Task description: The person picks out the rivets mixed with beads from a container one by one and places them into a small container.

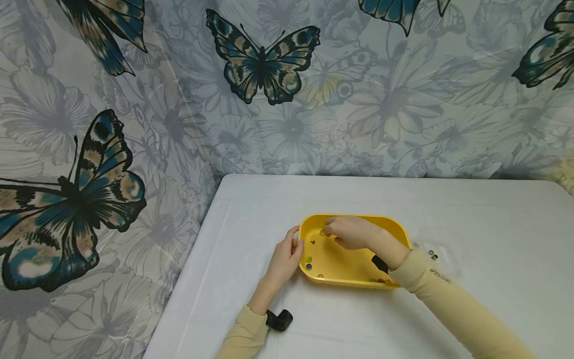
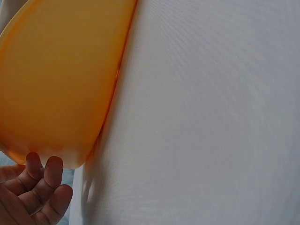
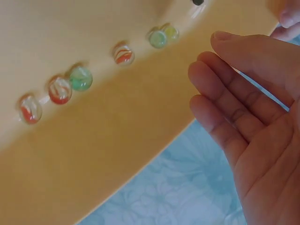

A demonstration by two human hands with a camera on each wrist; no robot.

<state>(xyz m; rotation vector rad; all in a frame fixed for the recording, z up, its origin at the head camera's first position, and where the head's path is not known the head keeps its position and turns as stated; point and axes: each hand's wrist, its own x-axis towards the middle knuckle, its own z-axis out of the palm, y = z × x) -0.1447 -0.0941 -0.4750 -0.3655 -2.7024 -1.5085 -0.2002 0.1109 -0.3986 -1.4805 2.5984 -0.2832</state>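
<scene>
A shallow yellow tray point(image 1: 354, 269) sits on the table with glass marbles in it. My left hand point(image 1: 284, 254) holds its left end, thumb at the rim; in the left wrist view several fingertips point(image 2: 54, 165) touch the end wall. My right hand point(image 1: 354, 232) reaches into the tray's far left part, its fingertips beside a yellowish marble point(image 1: 322, 233). In the right wrist view its fingers look loosely bent, with no marble visible between them. A blue marble point(image 1: 309, 267) and a yellow-green marble point(image 1: 308, 259) lie at the left end. Red-streaked marbles point(image 3: 60, 89) and green marbles point(image 3: 80, 78) line one wall.
Right of the tray, a clear plastic bag point(image 1: 441, 257) with small dark round things lies on the white table point(image 1: 251, 209). A black wrist camera point(image 1: 280, 320) is on my left wrist. Butterfly-patterned cloth point(image 1: 287, 134) hangs behind and to the left of the table.
</scene>
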